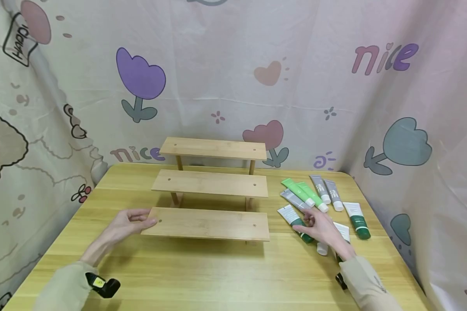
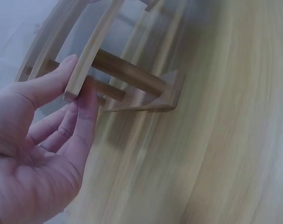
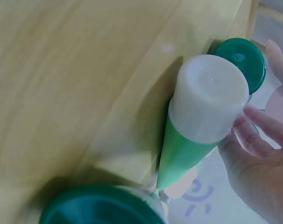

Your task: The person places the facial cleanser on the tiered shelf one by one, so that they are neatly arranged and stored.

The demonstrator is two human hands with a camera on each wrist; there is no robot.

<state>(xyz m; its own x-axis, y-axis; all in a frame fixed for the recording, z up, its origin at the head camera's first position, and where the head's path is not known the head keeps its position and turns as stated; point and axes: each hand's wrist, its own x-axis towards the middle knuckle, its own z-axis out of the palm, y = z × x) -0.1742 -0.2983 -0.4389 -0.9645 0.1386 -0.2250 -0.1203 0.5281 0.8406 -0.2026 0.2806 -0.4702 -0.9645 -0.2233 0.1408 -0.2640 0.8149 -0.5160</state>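
Observation:
A three-tier wooden display stand (image 1: 206, 223) stands on the table. My left hand (image 1: 126, 224) pinches the left end of its lowest shelf, thumb on top and fingers beneath, as the left wrist view shows. Over at the right, my right hand (image 1: 322, 226) is over a group of squeeze tubes, its fingers relaxed and thumb apart. Nearest its thumb lies a white and green tube (image 1: 289, 214) with a dark green cap. In the right wrist view, the fingertips are right beside a green tube (image 3: 183, 156) with a white cap. My right forearm partly hides another white tube (image 1: 342, 232).
Behind the right hand lie two light green tubes (image 1: 299, 192) and several grey ones, such as this grey tube (image 1: 320, 188). A white and green tube (image 1: 356, 220) lies farther right. A printed curtain (image 1: 218, 86) hangs around the wooden table (image 1: 202, 276).

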